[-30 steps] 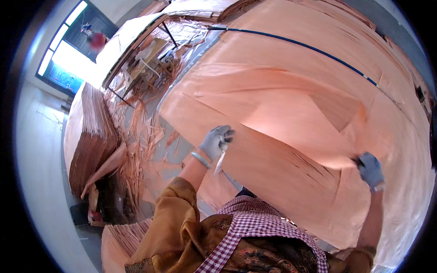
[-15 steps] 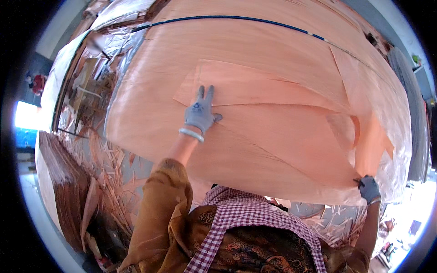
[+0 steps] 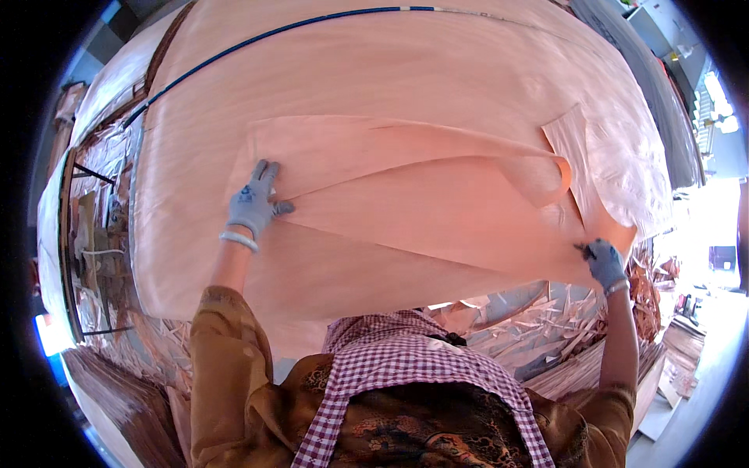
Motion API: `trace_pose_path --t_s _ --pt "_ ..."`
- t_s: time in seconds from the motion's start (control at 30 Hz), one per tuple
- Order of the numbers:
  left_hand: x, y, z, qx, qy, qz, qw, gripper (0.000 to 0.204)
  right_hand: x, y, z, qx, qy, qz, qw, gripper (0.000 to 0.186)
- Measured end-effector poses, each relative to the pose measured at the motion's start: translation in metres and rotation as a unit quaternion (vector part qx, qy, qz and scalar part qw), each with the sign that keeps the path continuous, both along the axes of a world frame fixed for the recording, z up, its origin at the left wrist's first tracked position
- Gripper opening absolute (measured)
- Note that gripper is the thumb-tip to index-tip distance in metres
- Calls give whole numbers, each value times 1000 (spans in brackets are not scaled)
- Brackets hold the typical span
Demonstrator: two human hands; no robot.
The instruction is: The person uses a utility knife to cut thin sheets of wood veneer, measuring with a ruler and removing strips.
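A thin, pinkish-tan wood veneer sheet (image 3: 437, 210) lies split and wrinkled over a broad layer of the same veneer (image 3: 328, 86). My left hand (image 3: 253, 207), in a pale grey-blue glove with darker fingertips, rests flat on the sheet's left end, fingers stretched out. At the right end, my right hand (image 3: 606, 265), gloved alike, is closed at the sheet's near edge, where the veneer folds up in an orange-lit curl. A dark tip projects left from this hand; I cannot tell whether it is a fingertip or a tool. Farther up, another part of the sheet curls over.
A long blue rod (image 3: 273, 30) arcs across the far side of the veneer. Clear plastic film (image 3: 636, 156) covers the right end. Stacked veneer (image 3: 117, 398) stands at the lower left. Torn veneer scraps (image 3: 538, 320) litter the floor near my apron.
The view has swung to the right. My left hand stays on the sheet's left end. My right hand has moved farther from me, and the sheet's curled right part has shifted.
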State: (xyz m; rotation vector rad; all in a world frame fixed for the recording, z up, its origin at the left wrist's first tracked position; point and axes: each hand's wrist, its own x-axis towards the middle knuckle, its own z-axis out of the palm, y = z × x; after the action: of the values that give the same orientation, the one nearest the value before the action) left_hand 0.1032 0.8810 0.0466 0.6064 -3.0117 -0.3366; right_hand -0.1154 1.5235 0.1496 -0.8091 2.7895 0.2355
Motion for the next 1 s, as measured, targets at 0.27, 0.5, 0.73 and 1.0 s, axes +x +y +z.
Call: trace_pose_path --t_s 0.27,0.5,0.73,1.0 --pt "-13 -13 15 -2 -51 -7 999 32 -74 -16 -27 -260 -64 -1 964 21" --pt "-7 27 16 -64 20 -59 996 43 -108 -111 -51 -433 -84 -258 859 24" --pt "-18 21 8 -66 -152 -37 985 21 -111 -113 63 -237 312 173 904 17" --pt "12 1 48 -89 86 77 989 16 25 -109 81 -332 -169 -164 913 42"
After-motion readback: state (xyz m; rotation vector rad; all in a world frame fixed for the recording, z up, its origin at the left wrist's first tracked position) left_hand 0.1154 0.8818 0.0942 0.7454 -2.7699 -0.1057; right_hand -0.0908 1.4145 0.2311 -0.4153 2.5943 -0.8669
